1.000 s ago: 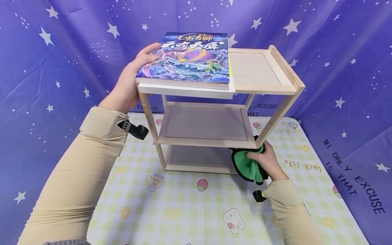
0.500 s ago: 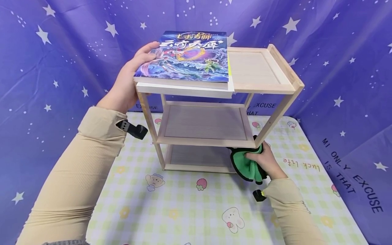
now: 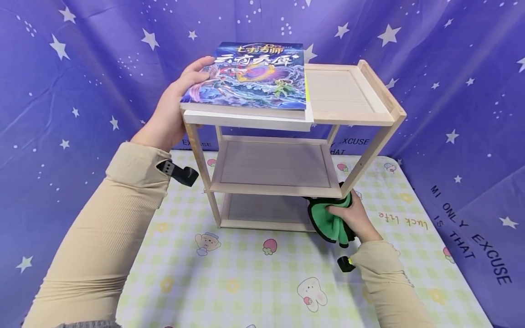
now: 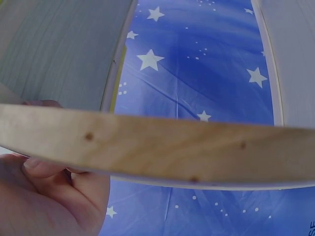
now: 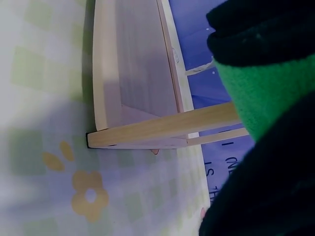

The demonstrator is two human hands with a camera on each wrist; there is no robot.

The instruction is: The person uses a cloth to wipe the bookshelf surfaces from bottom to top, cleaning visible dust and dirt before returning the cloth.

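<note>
Left hand (image 3: 172, 107): gripping the left end of the top tier, its thumb side lying along the left edge of the books while other fingers are reaching under the board, as the left wrist view is showing.
Right hand (image 3: 357, 218): holding the green cloth (image 3: 328, 223) clamped in a bunch, the thumb pressing on its near side; the remaining fingers are mostly hiding behind the fabric.
Cloth: sitting at the right front leg (image 3: 369, 159), just below the middle tier (image 3: 275, 164), its black edging fanning out toward the bottom tier (image 3: 262, 208). It is covering part of the leg; whether it is wrapping all the way round, I cannot tell.
Wooden rack: standing upright on three tiers, its top tier (image 3: 346, 93) showing bare board on the right.
Books: resting in a stack on the left part of the top tier; the blue illustrated paperback (image 3: 254, 86) is lying over a white-edged book (image 3: 250, 119), which is jutting out slightly in front.
Sleeves (image 3: 98, 228): beige, each carrying a black wrist camera (image 3: 179, 174) near the cuff.
Tablecloth (image 3: 238, 296): spreading green checks, strawberries and cartoon animals beneath the rack.
Curtain (image 3: 115, 36): hanging behind, purple-blue with white stars.
</note>
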